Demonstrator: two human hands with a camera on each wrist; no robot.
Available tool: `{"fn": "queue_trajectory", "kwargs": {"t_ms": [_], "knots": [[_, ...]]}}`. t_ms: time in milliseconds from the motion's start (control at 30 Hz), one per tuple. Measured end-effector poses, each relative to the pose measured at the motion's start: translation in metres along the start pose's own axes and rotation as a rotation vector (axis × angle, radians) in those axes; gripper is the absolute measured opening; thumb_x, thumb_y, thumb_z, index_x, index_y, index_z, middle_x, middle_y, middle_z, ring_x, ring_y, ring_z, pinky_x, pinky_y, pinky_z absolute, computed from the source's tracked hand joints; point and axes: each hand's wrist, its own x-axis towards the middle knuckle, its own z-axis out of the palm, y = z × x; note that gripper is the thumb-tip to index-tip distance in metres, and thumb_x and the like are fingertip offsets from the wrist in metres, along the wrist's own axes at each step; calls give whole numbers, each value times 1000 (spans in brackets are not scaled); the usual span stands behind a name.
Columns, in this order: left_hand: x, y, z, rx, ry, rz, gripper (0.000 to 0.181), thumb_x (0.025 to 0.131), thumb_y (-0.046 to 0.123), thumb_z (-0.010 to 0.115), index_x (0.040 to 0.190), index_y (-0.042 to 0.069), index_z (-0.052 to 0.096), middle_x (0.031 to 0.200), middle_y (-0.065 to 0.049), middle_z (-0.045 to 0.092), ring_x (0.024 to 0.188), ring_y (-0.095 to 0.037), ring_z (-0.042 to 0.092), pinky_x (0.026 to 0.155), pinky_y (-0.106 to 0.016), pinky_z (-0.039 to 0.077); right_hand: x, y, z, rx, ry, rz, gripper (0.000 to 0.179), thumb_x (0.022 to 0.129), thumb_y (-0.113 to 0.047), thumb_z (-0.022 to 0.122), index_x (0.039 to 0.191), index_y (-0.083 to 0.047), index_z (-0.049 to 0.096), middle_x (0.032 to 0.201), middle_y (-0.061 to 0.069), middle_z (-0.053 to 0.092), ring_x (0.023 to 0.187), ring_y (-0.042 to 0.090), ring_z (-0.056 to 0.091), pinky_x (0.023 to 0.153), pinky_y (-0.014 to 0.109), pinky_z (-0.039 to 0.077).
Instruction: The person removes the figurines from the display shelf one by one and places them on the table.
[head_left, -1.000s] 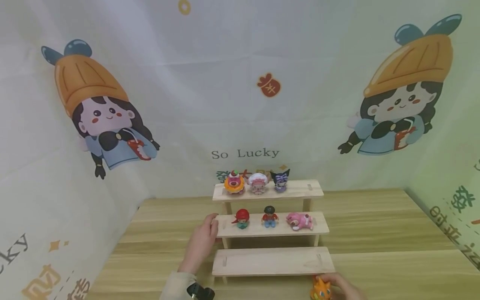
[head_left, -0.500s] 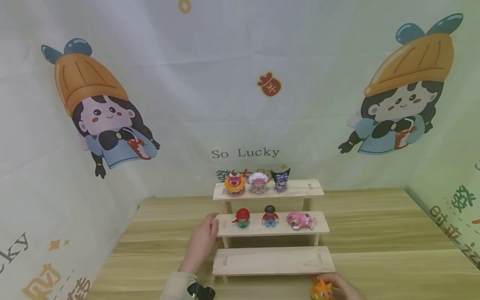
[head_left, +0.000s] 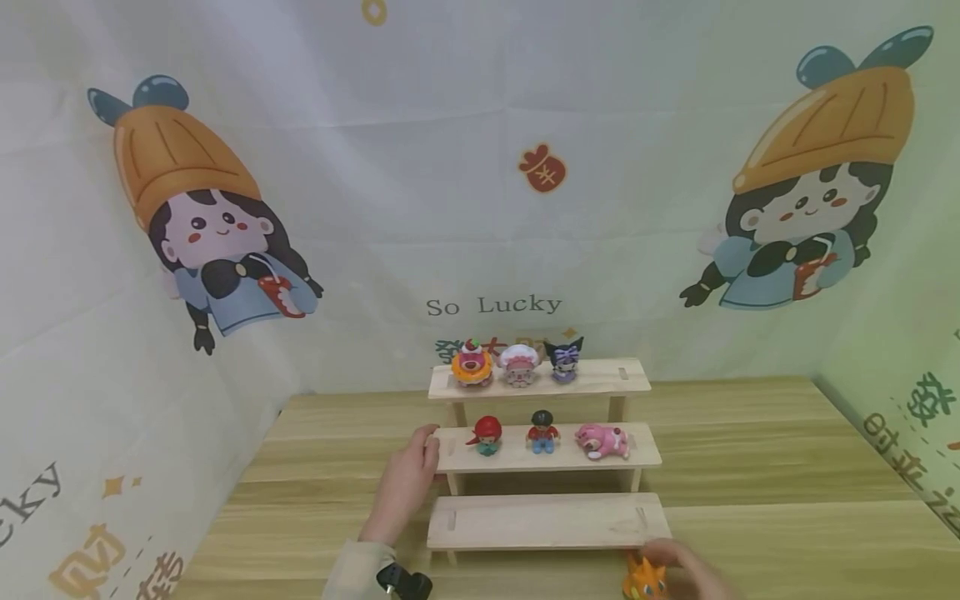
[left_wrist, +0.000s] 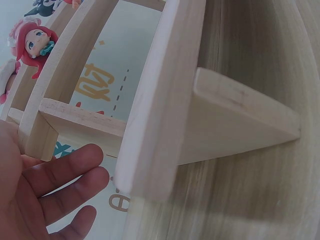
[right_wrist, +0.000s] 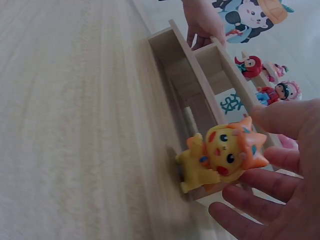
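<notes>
A three-step wooden display stand (head_left: 547, 523) stands on the table, with its lowest shelf bare. My left hand (head_left: 405, 483) grips the left end of the middle shelf; in the left wrist view, three fingers (left_wrist: 75, 167) extend below the plank's end. Down in front of the lowest shelf's right end, my right hand (head_left: 686, 567) holds a yellow toy figurine (right_wrist: 202, 162) with an orange spiky hood. In the right wrist view its thumb is at the hood and its fingers are behind the head. Whether the figurine's feet touch the table, I cannot tell.
On the middle shelf are a red-haired figurine (head_left: 487, 435), a black-capped figurine (head_left: 542, 432) and a lying pink bear (head_left: 602, 440). The top shelf bears a bear in an orange ring (head_left: 472, 364), a white-hatted figurine (head_left: 519, 365) and a black-eared figurine (head_left: 564, 360). Printed cloth (head_left: 420, 192) hangs behind.
The head view has shifted slightly, moving the scene a little to the right in it. Both hands keep their places at the shelf and the figurine.
</notes>
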Motion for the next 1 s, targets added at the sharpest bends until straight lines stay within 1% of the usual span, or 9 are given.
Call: {"fn": "queue_trajectory", "kwargs": {"t_ms": [67,100,200,333,467,600,800,900,1000], "knots": [[0,0,0,-2,2,3,39,102,24,39,134,3,49,94,-21,71,71,-23,71,71,-44,53,0,-9,0,-77,56,61,49,90,-17,64,128,7,44,119,24,56,94,-3,58,75,23,50],[1,0,-1,-3,3,-1,39,102,24,39,134,4,49,94,-20,71,71,-23,71,71,-44,53,1,-13,-1,-119,89,81,48,90,-20,64,128,4,46,118,22,59,93,-3,59,74,23,51],[2,0,-1,-4,8,4,38,102,24,40,133,4,49,94,-21,71,71,-23,71,71,-44,53,3,-24,-5,-282,178,3,40,92,-16,62,125,3,49,108,14,65,93,-4,57,72,24,52],[2,1,-2,-6,11,22,38,102,24,40,133,3,49,93,-21,71,69,-23,71,66,-41,52,9,-38,-14,-385,298,-59,29,90,-10,63,118,-3,57,97,1,67,87,-7,56,70,23,52],[1,0,-2,-17,-2,15,38,102,24,40,134,4,49,93,-20,70,69,-23,71,58,-36,49,19,-51,-20,-460,400,-187,25,85,-2,67,109,-5,63,92,-1,68,83,-4,59,68,24,52],[-2,0,-2,-17,-5,10,38,102,24,40,134,4,49,96,-20,70,70,-23,71,62,-37,50,29,-65,-25,-510,431,-275,22,82,0,69,103,-8,65,91,0,70,81,-2,61,68,26,53],[-1,-1,-1,-35,-8,-1,40,102,25,39,135,4,48,102,-21,70,71,-24,71,66,-40,52,45,-88,-36,-501,396,-247,19,87,-5,67,105,-8,65,96,-1,70,84,-1,61,69,25,53],[-1,-1,-1,-41,-13,-2,40,102,25,39,135,4,48,102,-22,69,71,-25,71,64,-39,51,55,-96,-42,-525,393,-266,19,87,-6,66,106,-7,64,98,2,70,84,1,62,69,26,54],[-2,0,-2,-45,-17,0,40,102,25,39,135,3,47,103,-22,69,71,-24,71,67,-41,53,66,-104,-48,-554,410,-287,19,86,-5,67,105,-5,65,99,4,70,85,4,62,71,28,54]]}}
